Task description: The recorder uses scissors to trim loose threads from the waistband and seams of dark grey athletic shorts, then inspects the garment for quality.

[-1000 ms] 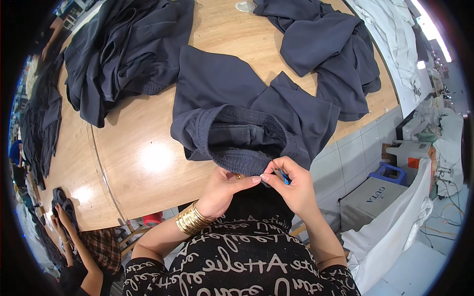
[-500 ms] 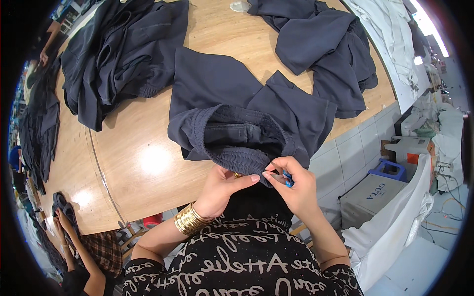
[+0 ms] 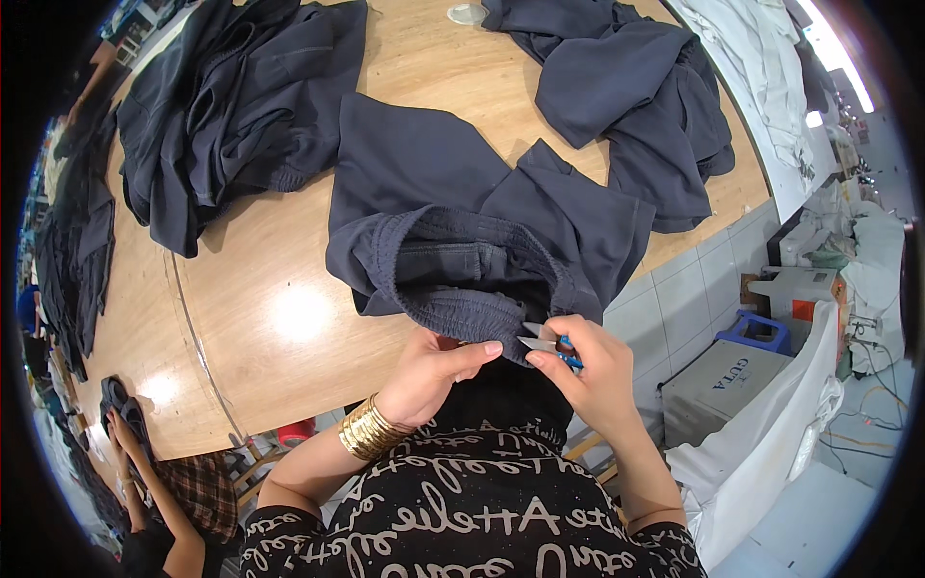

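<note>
A pair of dark navy shorts (image 3: 414,159) lies before me at the table's near edge, its gathered elastic waistband open toward me. My left hand (image 3: 438,366) grips the near side of that waistband, thumb on top and the other fingers hidden beneath the cloth. In my right hand (image 3: 593,371) is a small pair of thread snips (image 3: 568,359) with blue handles. Their two metal blades stand apart and point left, with the tips at the waistband's edge near my left thumb. Whether a thread lies between the blades is too small to tell.
Dark garments are heaped on the wooden table (image 3: 260,279) at the back left (image 3: 241,106) and back right (image 3: 636,87). Another person's hands (image 3: 120,433) hold dark cloth at the lower left. A grey box (image 3: 723,385) and a blue stool (image 3: 756,332) stand right, beside white cloth (image 3: 771,433).
My right hand has drawn slightly right and turned, so the snips' blades now show apart. Before, its fingertips pinched at the waistband's edge. My left hand keeps its hold.
</note>
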Demonstrator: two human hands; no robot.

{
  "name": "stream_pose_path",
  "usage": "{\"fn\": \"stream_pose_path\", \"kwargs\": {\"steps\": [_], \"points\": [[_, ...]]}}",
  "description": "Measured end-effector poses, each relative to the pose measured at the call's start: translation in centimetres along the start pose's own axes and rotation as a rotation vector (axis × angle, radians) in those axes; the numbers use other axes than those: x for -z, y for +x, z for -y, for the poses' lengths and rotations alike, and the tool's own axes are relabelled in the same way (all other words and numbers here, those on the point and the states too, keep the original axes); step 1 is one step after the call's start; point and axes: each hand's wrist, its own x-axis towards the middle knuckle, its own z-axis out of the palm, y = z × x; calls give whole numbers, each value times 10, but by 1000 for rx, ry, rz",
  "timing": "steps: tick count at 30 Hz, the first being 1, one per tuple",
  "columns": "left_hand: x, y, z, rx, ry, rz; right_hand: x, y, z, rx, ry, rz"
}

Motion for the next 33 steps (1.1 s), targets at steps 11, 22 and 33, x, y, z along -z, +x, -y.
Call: {"fn": "stream_pose_path", "kwargs": {"steps": [11, 22, 33], "points": [[-3, -2, -1, 17, -18, -4, -4, 0, 1, 169, -187, -59], [-2, -4, -1, -4, 8, -21, -6, 3, 3, 211, -209, -56], [-2, -10, 7, -202, 198, -94, -8, -2, 0, 38, -52, -65]]}}
